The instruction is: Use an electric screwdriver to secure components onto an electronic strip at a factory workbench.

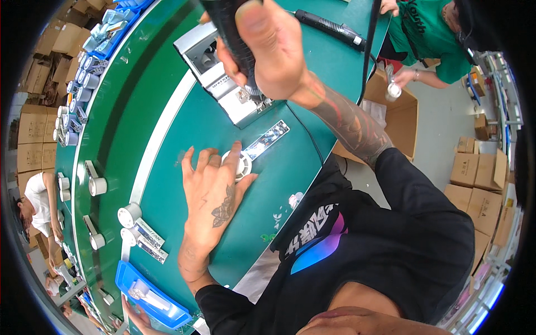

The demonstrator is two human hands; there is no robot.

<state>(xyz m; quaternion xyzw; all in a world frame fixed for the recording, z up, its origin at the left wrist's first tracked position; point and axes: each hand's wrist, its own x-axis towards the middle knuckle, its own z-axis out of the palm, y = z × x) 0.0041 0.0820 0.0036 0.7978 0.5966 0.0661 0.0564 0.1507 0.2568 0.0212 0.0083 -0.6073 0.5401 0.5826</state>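
Gripped in the right hand (pixel 273 56), a black cylindrical hand tool (pixel 228 30) sits closest, fingers wrapped around its barrel. Below, on the green tabletop (pixel 268 195), lies a round white plastic piece (pixel 244 166) with a flat, silvery patterned strip (pixel 268 140) reaching from it. The left hand (pixel 209 187) spreads wide over the piece, thumb and index finger by its rim. It should be light, stiff and smooth enough to slide; the rim likely offers the surest hold, the thin strip seeming more fragile. Near the strip stands a silver metal box-shaped device (pixel 234 106); farther left, a blue plastic tray (pixel 180 319).
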